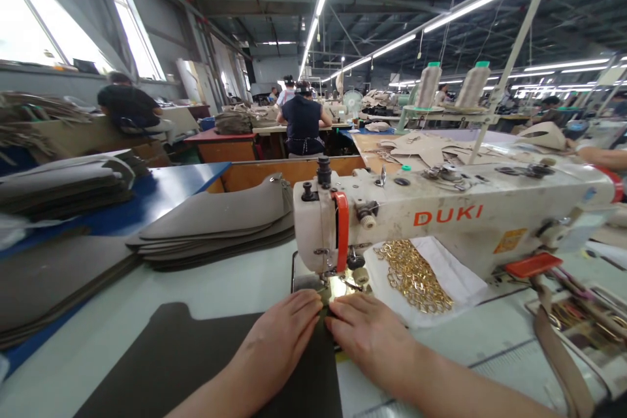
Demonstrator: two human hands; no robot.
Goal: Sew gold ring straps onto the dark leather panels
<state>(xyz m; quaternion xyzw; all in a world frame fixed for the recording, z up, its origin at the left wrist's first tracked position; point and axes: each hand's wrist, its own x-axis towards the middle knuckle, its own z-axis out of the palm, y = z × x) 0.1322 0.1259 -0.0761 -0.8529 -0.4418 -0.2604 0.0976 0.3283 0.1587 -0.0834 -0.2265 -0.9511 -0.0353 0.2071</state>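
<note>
A dark grey-brown cut panel (210, 346) of smooth sheet material lies on the pale machine table, its far edge close under the head of the DUKI sewing machine (382, 222). My left hand (289, 323) rests flat on the panel, fingers stretched forward to the presser foot area. Opposite it, my right hand (365, 326) has bent fingers and a thumb closed at the panel's right edge, just in front of the needle plate (340, 287). My fingertips nearly meet and hide the panel's edge there.
Gold metal buckles (414, 274) fill a white bag (455, 274) right of the needle. Stacked grey panels (215, 215) lie left of the machine head. Thread cones (428, 85) stand behind it. A small tray (588, 320) sits at the right. A person (304, 121) works ahead.
</note>
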